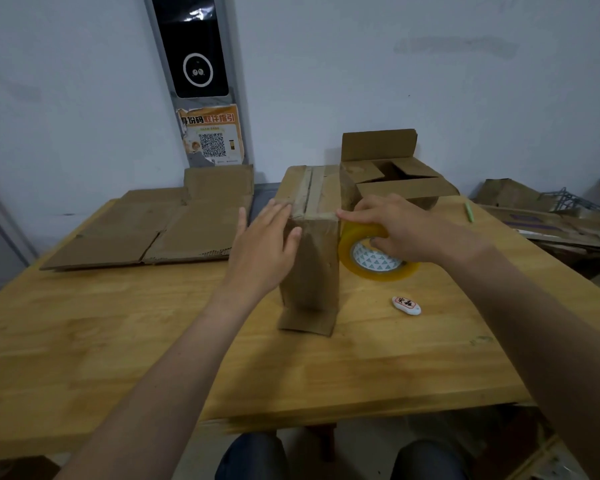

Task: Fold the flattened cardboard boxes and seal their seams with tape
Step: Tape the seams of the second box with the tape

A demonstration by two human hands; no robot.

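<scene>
A folded cardboard box stands in the middle of the wooden table, with a taped seam running along its top. My left hand lies flat against the box's near left corner, fingers straight. My right hand grips a roll of clear yellowish tape held against the box's right side, its forefinger reaching to the top right corner. A strip of tape crosses the near top edge. A second box with open flaps stands behind on the right. Flattened boxes lie at the back left.
A small white oval object with red print lies on the table right of the box. A green pen rests near the right edge. More cardboard scraps pile beyond the table on the right. My knees show below the front edge.
</scene>
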